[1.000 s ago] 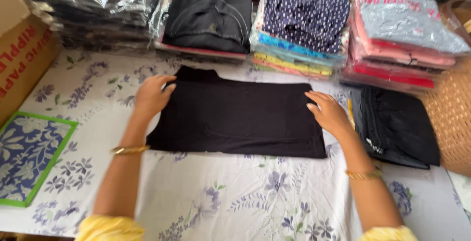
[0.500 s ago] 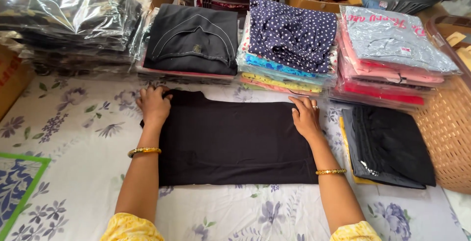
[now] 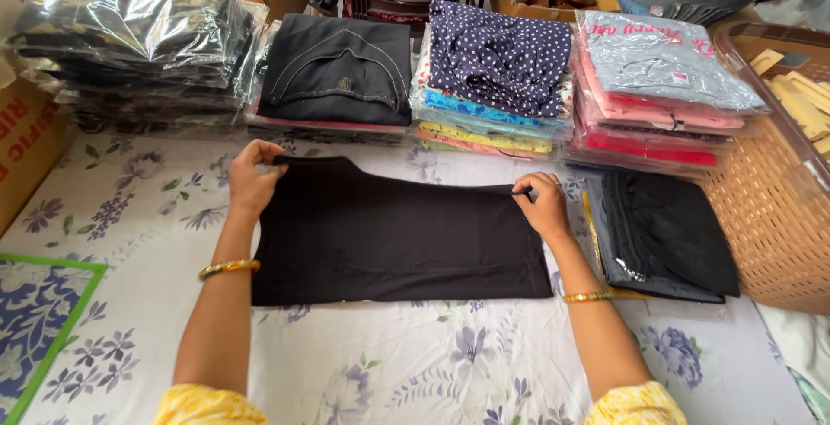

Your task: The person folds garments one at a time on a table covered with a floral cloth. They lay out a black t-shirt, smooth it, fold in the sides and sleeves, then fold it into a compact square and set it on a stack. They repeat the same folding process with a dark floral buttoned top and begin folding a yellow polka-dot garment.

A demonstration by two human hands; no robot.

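A black garment lies folded flat on a floral white cloth. My left hand pinches its far left corner, fingers closed on the fabric edge. My right hand pinches the far right corner the same way. Both wrists wear gold bangles, and yellow sleeves show at the bottom edge.
Behind the garment stand stacks of packed clothes: plastic-wrapped dark ones, a black folded pile, a dotted navy pile, a pink and grey pile. Another black folded garment lies right, beside a wicker basket. A cardboard box sits left.
Both hands slid from the garment's middle to its far corners and closed on the fabric edge. The view shifted closer to the stacks.
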